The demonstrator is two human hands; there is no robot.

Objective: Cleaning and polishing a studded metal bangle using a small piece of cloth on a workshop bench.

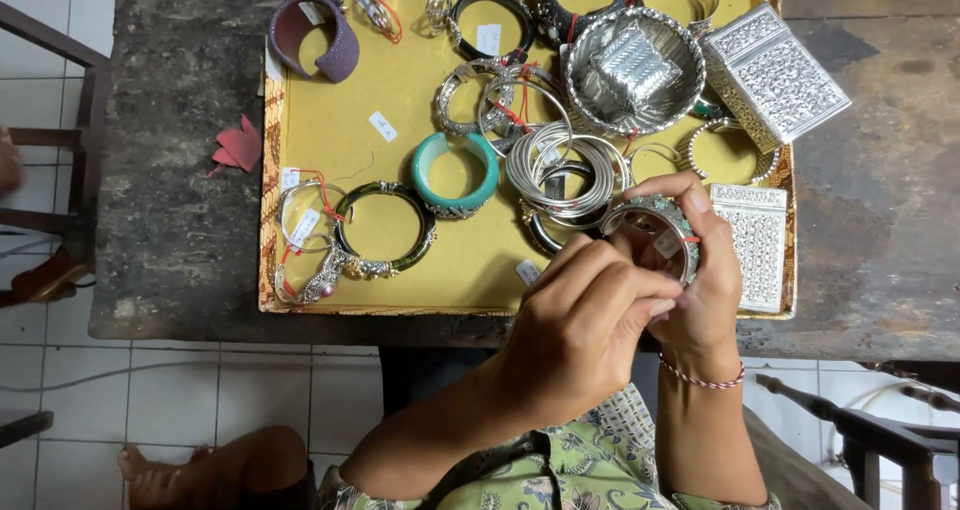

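Both my hands meet over the near right part of a yellow tray. My right hand grips a wide silver bangle with small coloured stones, held upright by its rim. My left hand pinches the near side of the same bangle, where a small white tag hangs inside it. Just beyond my fingers lies a stack of thin silver bangles. A teal cuff and a dark green bangle with silver fittings lie to the left.
The tray rests on a dark stone table. A silver bowl, an embossed silver box, a flat silver case and a purple cuff are on the tray. Wooden chairs stand at left and lower right.
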